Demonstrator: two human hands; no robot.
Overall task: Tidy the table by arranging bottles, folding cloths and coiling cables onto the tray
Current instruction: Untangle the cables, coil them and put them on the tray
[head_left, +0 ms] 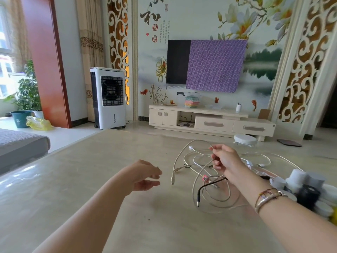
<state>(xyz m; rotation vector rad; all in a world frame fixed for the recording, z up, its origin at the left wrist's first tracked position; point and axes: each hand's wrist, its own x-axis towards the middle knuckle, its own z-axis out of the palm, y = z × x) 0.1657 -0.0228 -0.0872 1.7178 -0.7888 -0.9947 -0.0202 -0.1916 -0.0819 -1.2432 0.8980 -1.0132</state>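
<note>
A: Living room, covered television on the far wall, and a pale glossy table (76, 179) under the hands.

B: What has the right hand (225, 160) got?

A: It pinches a white cable (184, 149) lifted off the table; the tangle of cables (209, 187) lies below and just left of that pinch, its loops running mostly towards the person.

B: And the left hand (145, 177)?

A: Loosely curled, holding nothing, left of the tangle; the hanging plug end is nearest it.

B: Counts?

A: Several white cables and one black; I cannot separate them exactly. Blurred bottles (308, 187) cluster right of the grip. No tray visible.
</note>
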